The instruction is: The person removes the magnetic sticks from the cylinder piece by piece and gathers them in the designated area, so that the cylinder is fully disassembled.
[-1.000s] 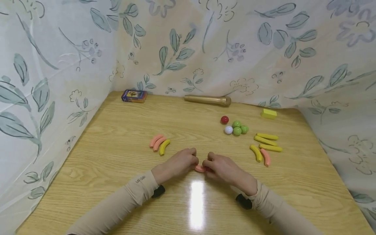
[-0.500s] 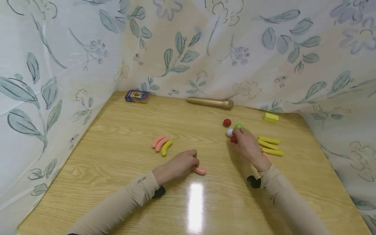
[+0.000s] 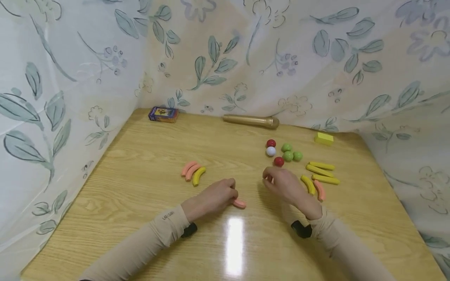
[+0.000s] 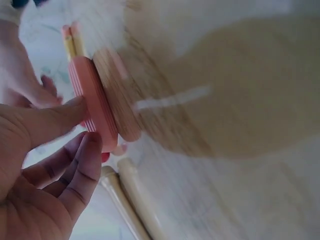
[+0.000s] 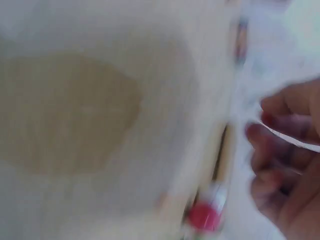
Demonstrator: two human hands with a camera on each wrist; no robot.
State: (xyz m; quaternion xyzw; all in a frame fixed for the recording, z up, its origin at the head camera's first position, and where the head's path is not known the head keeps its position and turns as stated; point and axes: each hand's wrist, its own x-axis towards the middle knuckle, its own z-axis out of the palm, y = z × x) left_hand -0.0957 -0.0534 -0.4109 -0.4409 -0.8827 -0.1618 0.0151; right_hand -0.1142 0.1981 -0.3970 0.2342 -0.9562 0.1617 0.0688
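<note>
My left hand (image 3: 215, 196) pinches a pink curved block (image 3: 239, 203) between thumb and fingertips, close over the table; its ridged side (image 4: 90, 100) shows in the left wrist view. To the right, my right hand (image 3: 285, 186) hovers with loosely bent fingers and nothing in them; blurred in the right wrist view, its fingertips (image 5: 265, 130) stand apart from the thumb. Just beyond this hand lies a red ball (image 3: 279, 161). Behind it sit a white ball (image 3: 271, 151), a second red ball (image 3: 271, 143) and several green balls (image 3: 288, 156).
Left of centre lie two pink curved blocks (image 3: 191, 171) and a yellow one (image 3: 199, 176). At right are three yellow sticks (image 3: 320, 170), a yellow curved block (image 3: 308, 184) and a pink one (image 3: 319, 190). Farther back: a card box (image 3: 163, 114), gold microphone (image 3: 251, 121), yellow block (image 3: 324, 138).
My right hand carried a red ball from beside the pink block to the ball group, let go of it and drew back toward me. My left hand stayed in place on the pink block.
</note>
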